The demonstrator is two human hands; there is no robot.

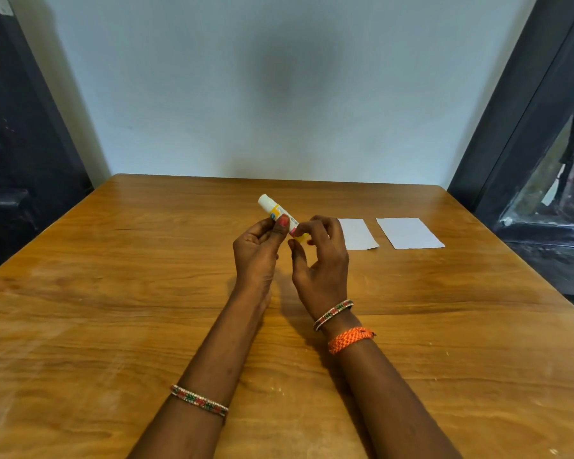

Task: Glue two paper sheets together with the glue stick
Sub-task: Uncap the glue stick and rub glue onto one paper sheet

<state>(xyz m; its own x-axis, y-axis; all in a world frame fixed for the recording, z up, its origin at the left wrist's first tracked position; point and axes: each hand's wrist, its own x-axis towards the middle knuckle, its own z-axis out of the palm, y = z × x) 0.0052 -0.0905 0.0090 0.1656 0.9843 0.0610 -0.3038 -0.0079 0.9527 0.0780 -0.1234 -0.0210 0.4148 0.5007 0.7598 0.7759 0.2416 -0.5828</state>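
On the wooden table (113, 309), which takes up most of the view and serves as your landmark, everything for the job sits toward the far right half. Two white paper sheets (408, 232) lie flat side by side near the table's far edge, apart from each other with a strip of bare wood between them; the nearer-in sheet (358, 233) is partly hidden behind your right hand. They look set out separately so that one can be coated before the other is laid over it. Above the table's middle, just left of the sheets, you hold the glue stick (272, 208) tilted, its white end pointing up and away. Your left hand (257, 250) grips the barrel, thumb pressed over the label, likely to steady it. Your right hand (322, 260) meets the lower yellow end with its fingertips, pinching it, probably to twist the base or pull a part free; I cannot tell which. The hands are close together, joined through the stick. The label shows yellow, blue and pink print, but the writing is too small to read.
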